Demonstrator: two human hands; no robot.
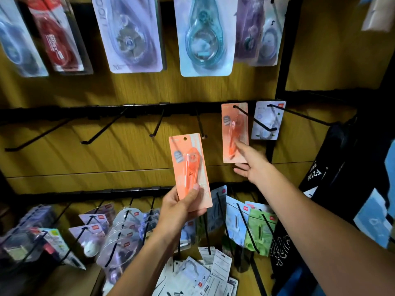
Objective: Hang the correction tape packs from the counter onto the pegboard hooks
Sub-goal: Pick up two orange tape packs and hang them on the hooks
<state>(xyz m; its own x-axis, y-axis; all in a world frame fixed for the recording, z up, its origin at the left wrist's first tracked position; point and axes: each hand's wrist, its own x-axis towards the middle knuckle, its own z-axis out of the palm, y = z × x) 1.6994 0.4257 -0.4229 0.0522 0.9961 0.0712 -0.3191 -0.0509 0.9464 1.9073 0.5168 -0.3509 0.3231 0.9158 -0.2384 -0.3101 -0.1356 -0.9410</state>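
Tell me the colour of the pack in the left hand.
Orange, the pack held by the left hand; the head view shows it.

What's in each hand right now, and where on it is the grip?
The left hand pinches an orange pack by its bottom end, thumb on the front. The right hand holds nothing; its straight fingers touch the hung orange pack.

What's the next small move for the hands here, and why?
Probably lift the orange pack in the left hand up and right to the hook holding the matching orange pack; its hang hole is free, and the right hand touches that hung pack.
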